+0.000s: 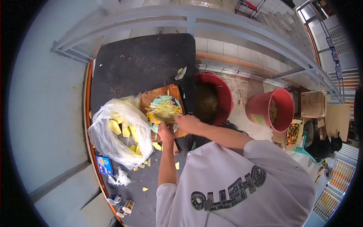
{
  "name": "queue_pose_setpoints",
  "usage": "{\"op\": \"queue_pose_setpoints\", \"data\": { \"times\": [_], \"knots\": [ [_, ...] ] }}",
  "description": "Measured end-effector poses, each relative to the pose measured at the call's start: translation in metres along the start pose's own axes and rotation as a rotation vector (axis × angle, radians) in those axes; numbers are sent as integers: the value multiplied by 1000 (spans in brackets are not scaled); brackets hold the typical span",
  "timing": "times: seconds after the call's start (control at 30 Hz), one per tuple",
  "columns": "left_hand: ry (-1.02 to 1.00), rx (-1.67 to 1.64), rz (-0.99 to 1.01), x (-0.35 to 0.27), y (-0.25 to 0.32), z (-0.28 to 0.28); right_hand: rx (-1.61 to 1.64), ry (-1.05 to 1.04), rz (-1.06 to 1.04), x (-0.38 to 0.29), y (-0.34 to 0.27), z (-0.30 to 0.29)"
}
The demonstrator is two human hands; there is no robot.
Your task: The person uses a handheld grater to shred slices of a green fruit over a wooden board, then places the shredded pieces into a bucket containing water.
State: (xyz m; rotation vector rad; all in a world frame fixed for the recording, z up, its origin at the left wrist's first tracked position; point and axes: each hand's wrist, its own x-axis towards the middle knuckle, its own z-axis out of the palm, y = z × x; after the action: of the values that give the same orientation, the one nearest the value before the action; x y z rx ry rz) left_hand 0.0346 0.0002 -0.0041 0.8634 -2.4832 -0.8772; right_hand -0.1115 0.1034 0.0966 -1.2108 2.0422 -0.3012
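My right hand point(187, 123) grips a motion-blurred knife point(164, 117) whose blade reaches left over a pile of pale yellow-green shreds point(166, 107). Those shreds lie on a patterned teal and yellow plate point(154, 127), which rests on a wooden cutting board point(147, 98). At the plate's near edge is my left hand point(165, 132), close below the blade; whether its fingers hold a piece is hidden. Just left of the board, a clear plastic bag point(97, 129) gapes around several peeled yellow fruit or vegetable pieces point(114, 126).
The black table point(141, 61) carries scattered scraps point(180, 73), a blue box point(104, 165), a crumpled plastic bag point(121, 177) and several mugs point(128, 206). Beyond its right edge stand a red bucket point(228, 99) and another red bucket point(258, 109). A metal railing point(232, 32) runs behind.
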Motion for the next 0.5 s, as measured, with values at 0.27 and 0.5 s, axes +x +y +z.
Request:
{"op": "queue_pose_setpoints", "data": {
  "times": [0.27,0.5],
  "knots": [
    [28,-101,7,-6,1,7,-5,34,-41,0,20,10],
    [70,-44,-15,-7,-9,6,32,40,-7,-2,14,5]
  ]
}}
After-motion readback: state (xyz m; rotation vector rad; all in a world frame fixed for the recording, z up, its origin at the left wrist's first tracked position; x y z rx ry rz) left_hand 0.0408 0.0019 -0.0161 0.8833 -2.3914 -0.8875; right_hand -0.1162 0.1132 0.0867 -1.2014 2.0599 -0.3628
